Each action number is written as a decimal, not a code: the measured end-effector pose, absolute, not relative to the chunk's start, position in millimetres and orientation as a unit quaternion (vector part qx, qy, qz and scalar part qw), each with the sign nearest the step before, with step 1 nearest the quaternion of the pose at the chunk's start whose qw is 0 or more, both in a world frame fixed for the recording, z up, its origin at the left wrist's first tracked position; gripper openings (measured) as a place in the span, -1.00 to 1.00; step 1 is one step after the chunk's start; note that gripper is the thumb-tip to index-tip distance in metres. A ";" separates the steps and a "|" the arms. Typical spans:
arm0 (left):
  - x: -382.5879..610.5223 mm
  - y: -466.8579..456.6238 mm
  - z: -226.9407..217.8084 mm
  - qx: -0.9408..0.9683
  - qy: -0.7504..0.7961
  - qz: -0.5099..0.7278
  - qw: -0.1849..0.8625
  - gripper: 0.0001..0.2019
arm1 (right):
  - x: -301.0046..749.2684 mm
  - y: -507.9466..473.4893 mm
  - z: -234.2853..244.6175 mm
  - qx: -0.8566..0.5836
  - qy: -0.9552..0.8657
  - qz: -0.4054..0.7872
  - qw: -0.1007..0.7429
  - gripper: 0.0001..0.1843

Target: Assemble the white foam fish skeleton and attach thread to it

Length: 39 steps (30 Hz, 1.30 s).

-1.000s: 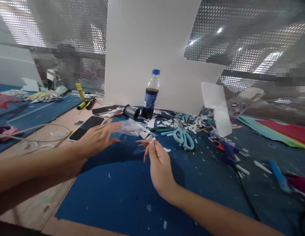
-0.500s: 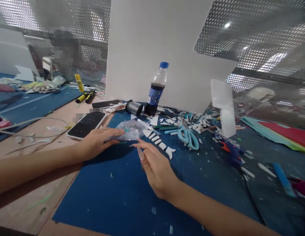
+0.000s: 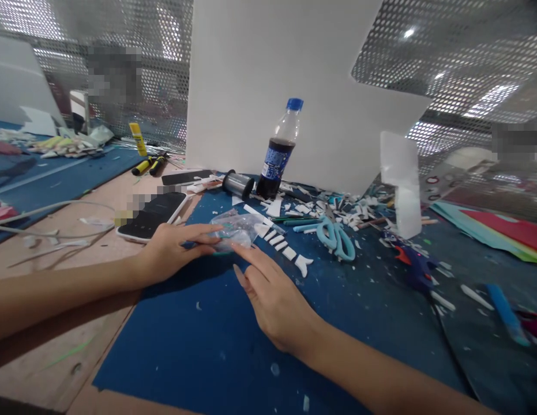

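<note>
My left hand (image 3: pixel 175 251) lies flat on the blue mat (image 3: pixel 207 340), fingers stretched out and resting on the near edge of a small clear plastic bag (image 3: pixel 237 227). My right hand (image 3: pixel 268 297) reaches toward the same bag with its fingers extended, the index fingertip touching the bag's near corner. Neither hand grips anything. A row of small white cut pieces (image 3: pixel 283 246) lies just right of the bag.
A phone (image 3: pixel 151 212) lies left of the bag. Behind stand a cola bottle (image 3: pixel 277 151), a wire spool (image 3: pixel 237 184) and a white board (image 3: pixel 285 86). Blue scissors (image 3: pixel 335 233), a glue gun (image 3: pixel 413 262), white scraps and coloured sheets (image 3: pixel 497 227) lie to the right.
My left hand came down from above the bag and now rests on it. My right hand dropped its raised pinch, stretched its fingers and moved forward to touch the bag.
</note>
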<state>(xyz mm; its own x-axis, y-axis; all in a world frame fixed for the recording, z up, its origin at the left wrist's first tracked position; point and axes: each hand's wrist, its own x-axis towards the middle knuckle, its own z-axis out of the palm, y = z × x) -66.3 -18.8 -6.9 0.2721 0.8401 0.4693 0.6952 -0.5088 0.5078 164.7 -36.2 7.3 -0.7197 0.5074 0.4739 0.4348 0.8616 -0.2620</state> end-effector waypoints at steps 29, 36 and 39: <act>-61.7 -43.9 10.9 0.920 0.114 0.237 -0.291 -0.83 | 160.9 -36.6 2.9 -0.245 -0.931 0.017 0.268 -0.74; -29.7 -67.2 8.9 0.899 0.391 0.071 -0.184 -0.59 | 159.8 -36.5 4.0 -0.229 -0.922 0.013 0.313 -0.73; -24.8 -58.1 9.8 0.907 0.402 0.075 -0.101 -0.50 | 159.7 -36.3 3.7 -0.224 -0.920 0.003 0.322 -0.72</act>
<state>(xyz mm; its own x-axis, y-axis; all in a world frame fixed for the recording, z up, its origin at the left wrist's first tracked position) -24.8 -58.1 9.8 0.6651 0.7146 0.2167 0.7448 -0.6558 -0.1233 159.7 -36.3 3.7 -0.6929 0.4130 0.5910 0.4097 0.9000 -0.1486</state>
